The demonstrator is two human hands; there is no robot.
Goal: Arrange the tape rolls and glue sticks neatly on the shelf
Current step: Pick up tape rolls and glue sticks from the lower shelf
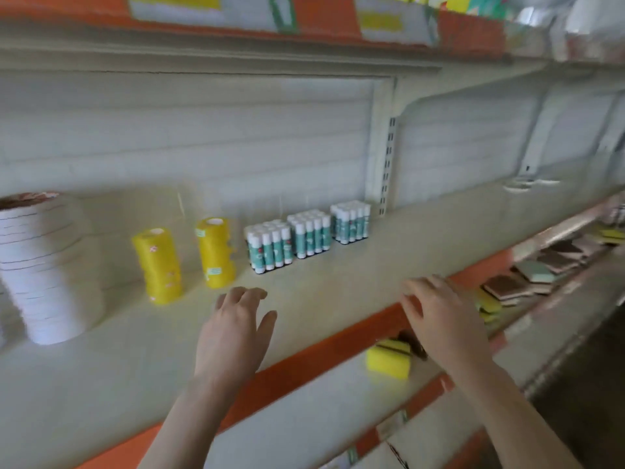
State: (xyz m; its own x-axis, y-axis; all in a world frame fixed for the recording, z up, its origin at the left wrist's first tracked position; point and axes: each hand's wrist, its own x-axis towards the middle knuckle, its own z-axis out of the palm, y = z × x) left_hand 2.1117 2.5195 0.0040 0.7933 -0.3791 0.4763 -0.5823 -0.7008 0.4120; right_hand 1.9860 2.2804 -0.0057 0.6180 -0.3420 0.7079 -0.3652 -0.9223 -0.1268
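Shelf, pale cream with an orange front edge, runs left to right and rises toward the right.

Tape rolls: 1 tall white stack at far left, leaning slightly. 2 yellow stacks upright to its right, the first nearer the front edge, the second a little further back, the 2 apart.

Glue sticks: 3 blocks, standing upright with white caps and teal labels, in a row stepping back toward the rear panel. First block just beside the second yellow stack, second block next, third block near the slotted upright.

Left hand over the bare shelf in front of the yellow stacks, fingers apart and loosely bent, holding nothing. Right hand at the orange front edge, fingers spread, fingertips resting on the shelf top, holding nothing.

Lower shelf: yellow sponge below the right hand; flat packs further right. Frame blurred; label print unreadable.
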